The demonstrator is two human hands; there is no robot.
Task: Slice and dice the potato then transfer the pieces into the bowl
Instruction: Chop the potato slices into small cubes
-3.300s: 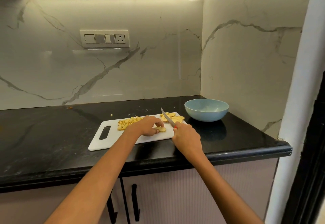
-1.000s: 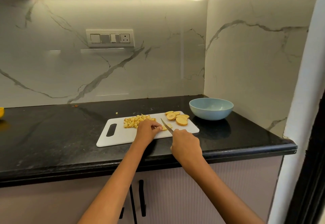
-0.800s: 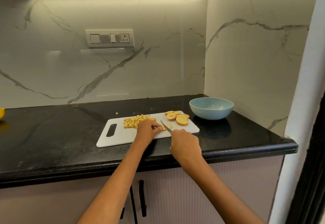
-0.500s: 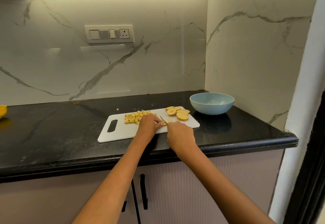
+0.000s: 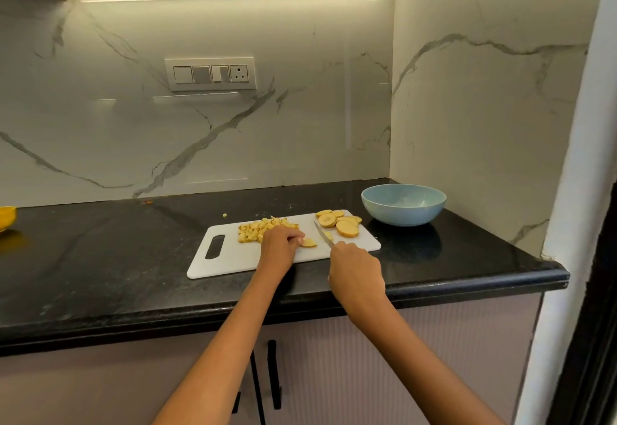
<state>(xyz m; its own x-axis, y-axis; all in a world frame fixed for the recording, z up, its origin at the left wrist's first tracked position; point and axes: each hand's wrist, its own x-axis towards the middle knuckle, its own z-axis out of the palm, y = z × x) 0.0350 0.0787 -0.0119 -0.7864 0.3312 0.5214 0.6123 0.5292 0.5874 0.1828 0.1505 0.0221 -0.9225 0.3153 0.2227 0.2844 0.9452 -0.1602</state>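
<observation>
**Dicing a thin potato slice on the cutting board**

Holding the knife (image 5: 323, 234) in my right hand (image 5: 355, 272), fingers wrapped round the handle, I am keeping the blade angled down toward the white cutting board (image 5: 233, 257) on the desk (image 5: 100, 257). My left hand (image 5: 279, 241) is curling over a potato slice (image 5: 309, 242), fingertips pinning it flat. I am judging the piece light, stiff and probably wet-slick, so it wants pressing from above, well back from the edge. Diced pieces (image 5: 257, 231) are lying just behind my left hand; whole slices (image 5: 339, 222) are waiting beside the blue bowl (image 5: 403, 205), which looks to be holding nothing yet.
</observation>
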